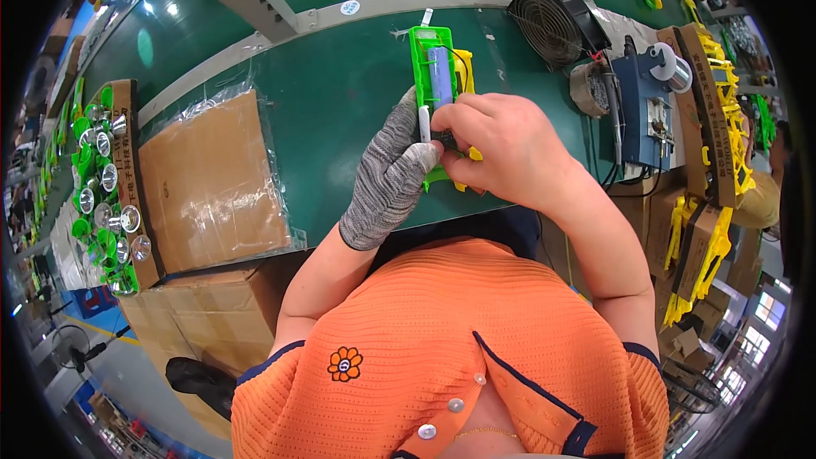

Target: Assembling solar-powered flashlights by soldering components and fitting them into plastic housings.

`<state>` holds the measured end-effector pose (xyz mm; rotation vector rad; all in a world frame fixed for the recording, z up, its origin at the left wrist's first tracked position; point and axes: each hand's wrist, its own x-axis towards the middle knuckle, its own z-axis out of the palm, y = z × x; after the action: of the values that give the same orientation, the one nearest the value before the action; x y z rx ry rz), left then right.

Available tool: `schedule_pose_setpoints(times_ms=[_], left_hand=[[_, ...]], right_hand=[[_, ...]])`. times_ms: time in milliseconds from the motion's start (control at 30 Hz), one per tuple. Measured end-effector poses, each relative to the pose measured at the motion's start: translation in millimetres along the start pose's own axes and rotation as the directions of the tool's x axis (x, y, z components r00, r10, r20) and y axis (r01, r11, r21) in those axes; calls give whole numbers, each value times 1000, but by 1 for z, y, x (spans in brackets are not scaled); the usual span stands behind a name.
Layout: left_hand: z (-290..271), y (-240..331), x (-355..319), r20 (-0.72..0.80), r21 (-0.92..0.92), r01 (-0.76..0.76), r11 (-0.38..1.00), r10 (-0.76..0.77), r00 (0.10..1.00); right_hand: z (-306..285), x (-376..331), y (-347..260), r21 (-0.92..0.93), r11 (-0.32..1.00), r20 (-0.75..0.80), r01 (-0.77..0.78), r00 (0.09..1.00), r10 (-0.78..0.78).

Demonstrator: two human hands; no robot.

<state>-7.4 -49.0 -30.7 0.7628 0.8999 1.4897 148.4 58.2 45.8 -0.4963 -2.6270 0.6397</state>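
My left hand (pixel 391 172), in a grey knitted glove with bare fingertips, grips a long green plastic housing (pixel 417 51) from its left side. A purple-blue cylindrical battery (pixel 439 75) lies lengthwise inside the housing, and a thin dark wire arcs beside it. A narrow white piece (pixel 424 123) shows at the housing's left edge. My bare right hand (pixel 510 144) is closed over the housing's lower part, thumb and fingers pinched together; what lies between them is hidden. A yellow plastic part (pixel 463 70) sits against the housing's right side, partly covered by my right hand.
At the right of the green table (pixel 340 59) stand a black fan (pixel 551 21), a blue soldering station (pixel 643 110) and a solder spool (pixel 671 68). Yellow parts fill boxes (pixel 710 119) beyond. Cardboard (pixel 212 178) and a box of green reflector pieces (pixel 106 174) are left.
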Motion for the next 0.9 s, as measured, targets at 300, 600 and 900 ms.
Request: schedule_pose_setpoints(times_ms=[300,600,900], left_hand=[[1,8,7,-51,-232,24,972,-36,998],[0,27,7,-96,-372,65,926,-108,989],[1,30,12,-126,-299,119,947,-163,978]], right_hand=[[-11,19,8,-15,999,53,48,997,-48],[5,3,31,813,478,93,-334,884,459],[8,0,45,918,84,275,-388,774,570]])
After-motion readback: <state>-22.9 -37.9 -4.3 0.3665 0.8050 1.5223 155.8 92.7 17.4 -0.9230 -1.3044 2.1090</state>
